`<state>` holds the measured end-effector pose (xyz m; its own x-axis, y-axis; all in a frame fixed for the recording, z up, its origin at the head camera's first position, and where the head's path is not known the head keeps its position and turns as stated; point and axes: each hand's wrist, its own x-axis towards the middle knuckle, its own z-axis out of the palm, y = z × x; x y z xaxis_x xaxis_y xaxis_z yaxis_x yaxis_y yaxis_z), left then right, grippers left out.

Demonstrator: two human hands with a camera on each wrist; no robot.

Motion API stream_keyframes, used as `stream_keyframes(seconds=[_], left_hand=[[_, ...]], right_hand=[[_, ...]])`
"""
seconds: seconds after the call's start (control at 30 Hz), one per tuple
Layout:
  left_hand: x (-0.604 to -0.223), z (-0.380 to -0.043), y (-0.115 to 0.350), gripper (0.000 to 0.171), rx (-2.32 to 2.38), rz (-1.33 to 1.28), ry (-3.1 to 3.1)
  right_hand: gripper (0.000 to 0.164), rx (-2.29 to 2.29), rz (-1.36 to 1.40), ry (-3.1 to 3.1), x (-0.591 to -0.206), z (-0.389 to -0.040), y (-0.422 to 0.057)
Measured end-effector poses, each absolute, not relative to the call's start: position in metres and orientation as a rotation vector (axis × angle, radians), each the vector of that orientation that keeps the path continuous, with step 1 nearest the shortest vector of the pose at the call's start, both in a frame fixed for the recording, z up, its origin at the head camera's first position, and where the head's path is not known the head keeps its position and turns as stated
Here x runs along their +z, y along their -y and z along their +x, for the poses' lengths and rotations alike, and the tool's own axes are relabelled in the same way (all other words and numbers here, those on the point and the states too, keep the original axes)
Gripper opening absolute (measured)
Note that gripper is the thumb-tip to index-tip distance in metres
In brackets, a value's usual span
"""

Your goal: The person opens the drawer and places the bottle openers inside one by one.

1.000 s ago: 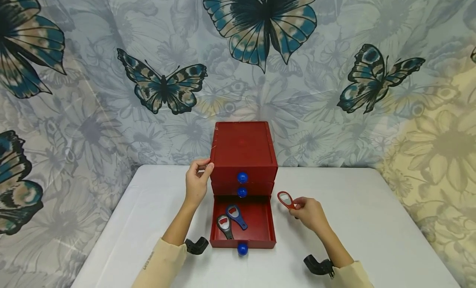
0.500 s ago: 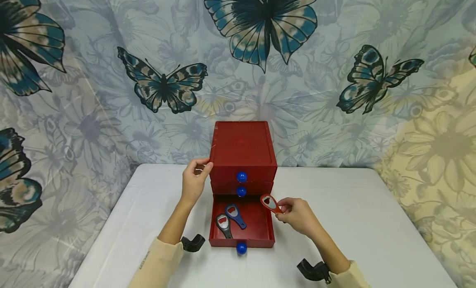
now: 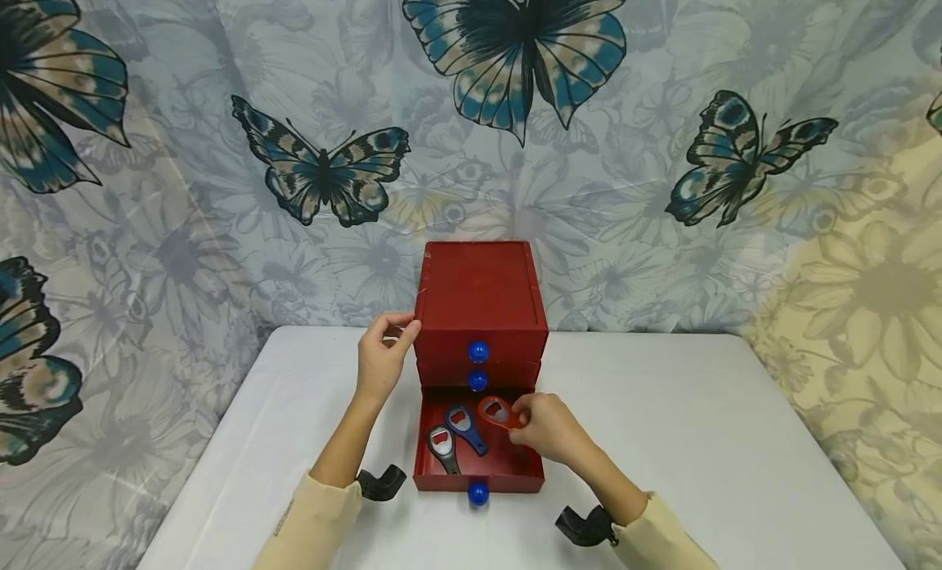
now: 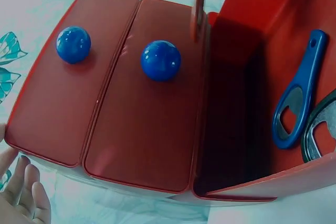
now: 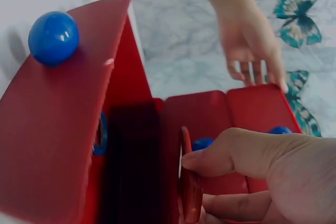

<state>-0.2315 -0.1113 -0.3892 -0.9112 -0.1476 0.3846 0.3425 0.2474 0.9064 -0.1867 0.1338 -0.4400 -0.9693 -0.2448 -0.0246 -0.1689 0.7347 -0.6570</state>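
Note:
A red chest of drawers (image 3: 482, 288) with blue knobs has its bottom drawer (image 3: 518, 462) pulled out. Inside that drawer lie a blue bottle opener (image 3: 476, 441) and a black bottle opener (image 3: 450, 463), side by side at the left. Over the drawer's right half, my right hand (image 3: 552, 429) pinches a red bottle opener (image 3: 508, 423) between thumb and fingers. The right wrist view has this red opener (image 5: 192, 198) edge-on. My left hand (image 3: 381, 361) touches the chest's upper left edge with its fingertips, the other fingers loosely bent.
Two upper drawers, with their knobs (image 3: 478, 352) facing front, are pushed in above the pulled-out one. The chest stands on a white table (image 3: 662, 439), near the butterfly-print cloth (image 3: 625, 267) behind. Black wrist mounts (image 3: 585, 527) stick out from both forearms.
My right hand has carried the red bottle opener leftward, from beside the chest to over the pulled-out drawer. The left hand stays at the chest's edge.

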Motion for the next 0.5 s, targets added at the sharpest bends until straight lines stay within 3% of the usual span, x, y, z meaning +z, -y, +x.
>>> stream_keyframes(seconds=[0.27, 0.5], left_hand=[[-0.41, -0.245, 0.114, 0.023, -1.623, -0.17, 2.152], [-0.417, -0.252, 0.117, 0.021, -1.636, -0.187, 2.118]], right_hand=[[0.026, -0.956, -0.358, -2.911, -0.455, -0.193, -0.114], [0.021, -0.827, -0.41, -3.013, -0.472, -0.199, -0.102]])
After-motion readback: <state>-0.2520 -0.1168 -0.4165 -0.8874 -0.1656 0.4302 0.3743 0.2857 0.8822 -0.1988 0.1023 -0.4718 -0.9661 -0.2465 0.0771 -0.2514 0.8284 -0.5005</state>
